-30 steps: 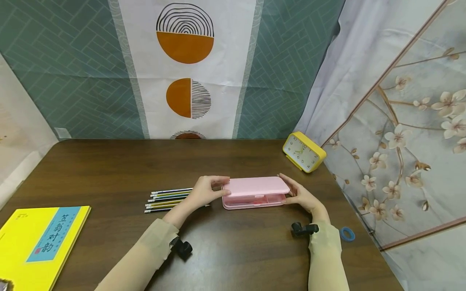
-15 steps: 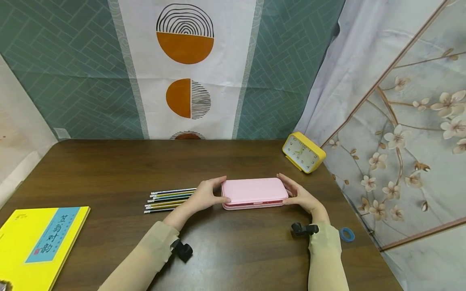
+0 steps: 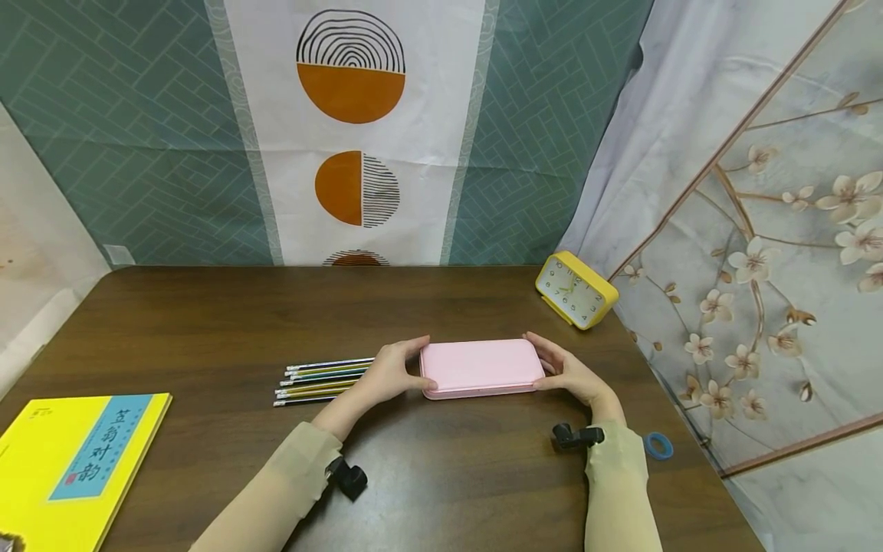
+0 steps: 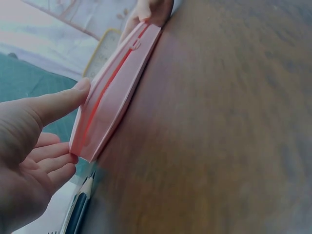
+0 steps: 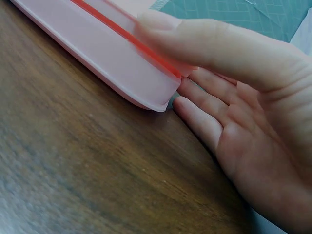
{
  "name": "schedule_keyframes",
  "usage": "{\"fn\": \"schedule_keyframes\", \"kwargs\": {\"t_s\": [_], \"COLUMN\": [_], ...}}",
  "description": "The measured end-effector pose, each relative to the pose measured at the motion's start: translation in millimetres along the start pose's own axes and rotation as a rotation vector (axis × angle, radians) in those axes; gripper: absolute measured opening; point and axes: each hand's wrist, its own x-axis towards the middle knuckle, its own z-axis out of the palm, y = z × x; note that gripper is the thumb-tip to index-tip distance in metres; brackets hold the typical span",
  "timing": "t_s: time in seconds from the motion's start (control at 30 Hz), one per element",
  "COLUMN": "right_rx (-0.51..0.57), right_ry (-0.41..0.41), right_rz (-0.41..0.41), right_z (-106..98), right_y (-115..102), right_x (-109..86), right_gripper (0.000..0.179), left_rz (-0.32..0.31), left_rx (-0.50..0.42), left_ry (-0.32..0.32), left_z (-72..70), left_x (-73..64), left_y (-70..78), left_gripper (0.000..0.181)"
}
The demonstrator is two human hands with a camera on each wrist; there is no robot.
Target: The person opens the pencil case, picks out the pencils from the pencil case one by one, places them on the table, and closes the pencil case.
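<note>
A pink pencil case [image 3: 481, 366] lies flat on the wooden table, its lid down over the base. My left hand [image 3: 388, 376] holds its left end, thumb at the front corner and fingers behind. At the right end my right hand [image 3: 574, 374] grips it the same way. In the left wrist view, a thin red line runs along the front seam of the case [image 4: 114, 92], with a small clasp near the far end. The right wrist view shows the thumb [image 5: 204, 41] over the lid edge. Several striped pencils [image 3: 313, 381] lie beside my left hand, their tips hidden behind it.
A yellow book [image 3: 41, 460] with a blue title panel lies at the left front. At the back right stands a yellow alarm clock [image 3: 576, 290]. A blue ring [image 3: 658, 445], like a tape roll, lies near the right sleeve. A patterned cloth hangs behind the table.
The lid of the pencil case has come down from partly raised to lying on the base. My left thumb moved down with it; the right hand stayed almost still.
</note>
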Motion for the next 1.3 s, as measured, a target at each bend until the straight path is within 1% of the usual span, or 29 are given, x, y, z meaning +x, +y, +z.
{"fn": "schedule_keyframes", "kwargs": {"t_s": [0.2, 0.43, 0.5, 0.7, 0.77, 1.03, 1.2, 1.3], "right_rx": [-0.002, 0.001, -0.005, -0.013, -0.011, -0.017, -0.013, -0.01], "right_ry": [-0.006, -0.013, -0.017, -0.012, -0.008, -0.001, 0.001, -0.004], "right_rz": [0.0, -0.007, -0.013, -0.014, -0.002, 0.023, 0.035, 0.026], "right_z": [1.5, 1.3, 0.3, -1.1, -1.0, -1.8, -0.8, -0.8], "right_y": [0.6, 1.8, 2.6, 1.3, -0.2, -1.7, -1.7, -1.9], "right_x": [1.6, 4.2, 4.5, 3.0, 2.7, 3.3, 3.1, 3.2], "right_gripper": [0.097, 0.097, 0.096, 0.097, 0.098, 0.1, 0.101, 0.098], "left_rz": [-0.032, -0.055, -0.06, -0.051, -0.052, -0.047, -0.052, -0.05], "left_rx": [-0.025, -0.039, -0.033, -0.008, 0.0, 0.085, 0.088, 0.091], "left_ry": [0.011, 0.024, 0.024, 0.014, 0.009, -0.003, 0.002, 0.001], "left_z": [2.0, 2.2, 2.6, 4.3, 4.4, 4.0, 5.0, 5.1], "left_x": [-0.2, -0.7, -0.1, 3.3, 4.4, 7.5, 6.7, 6.5], "left_y": [-2.5, 0.0, 0.8, 1.9, 2.7, 5.9, 4.5, 2.8], "left_gripper": [0.086, 0.086, 0.087, 0.086, 0.086, 0.086, 0.087, 0.088]}}
